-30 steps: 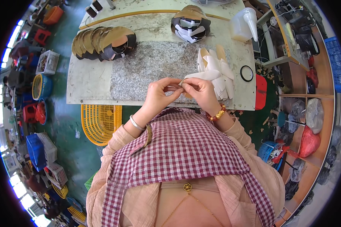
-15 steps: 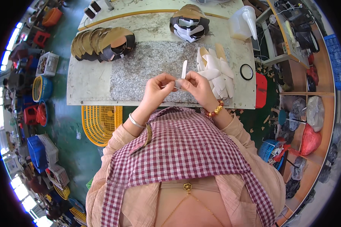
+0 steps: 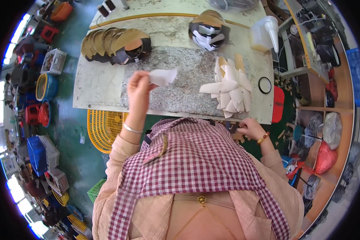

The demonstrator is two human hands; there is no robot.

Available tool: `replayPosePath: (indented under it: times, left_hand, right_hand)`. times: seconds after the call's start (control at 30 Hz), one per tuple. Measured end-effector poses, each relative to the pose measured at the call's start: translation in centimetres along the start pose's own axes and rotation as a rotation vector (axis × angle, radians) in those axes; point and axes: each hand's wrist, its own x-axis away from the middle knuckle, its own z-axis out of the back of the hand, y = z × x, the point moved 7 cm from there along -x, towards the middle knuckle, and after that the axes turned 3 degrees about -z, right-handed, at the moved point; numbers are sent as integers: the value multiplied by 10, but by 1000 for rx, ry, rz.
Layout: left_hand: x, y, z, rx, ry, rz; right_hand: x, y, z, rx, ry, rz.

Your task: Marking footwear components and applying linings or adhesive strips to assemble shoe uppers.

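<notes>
My left hand (image 3: 138,87) pinches a white flat piece (image 3: 163,77) by one end, above the grey speckled mat (image 3: 176,96). The piece is slightly blurred. Down at the table's near right edge is my right hand (image 3: 252,129), its fingers curled together; whatever they hold, if anything, is hidden. A pile of cream-white curved cut pieces (image 3: 231,92) lies on the mat's right side. Stacked tan and black curved shoe parts (image 3: 116,46) lie at the far left. Another stack with white and black parts (image 3: 207,32) sits farther back.
A translucent bottle with a spout (image 3: 261,36) and a roll of black tape (image 3: 264,85) stand on the table's right. A red bin (image 3: 278,105) is beside the table. A yellow basket (image 3: 104,130) sits below the left edge. Scraps litter the floor at right.
My hands have parted. The left moved left with the white piece; the right dropped to the table's near right edge. The narrow white strip no longer shows between them.
</notes>
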Motion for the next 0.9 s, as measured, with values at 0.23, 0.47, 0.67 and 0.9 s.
replayPosePath:
  times: [0.23,0.47,0.67,0.9]
  left_hand:
    - [63,-15,-108,-807,-809,-402]
    - [-27,-27,17,-731,-193,-170]
    - [-110,-70,194,-101,565,104]
    - [-131,-58,120,-203,244,-62]
  right_hand:
    - [-59,-67,-83,-340,-22,215]
    - [-47,-110,-46,-78,303,529]
    - [-33,-86,-48,19,302,428]
    - [-29,-75,-49,40,287,403]
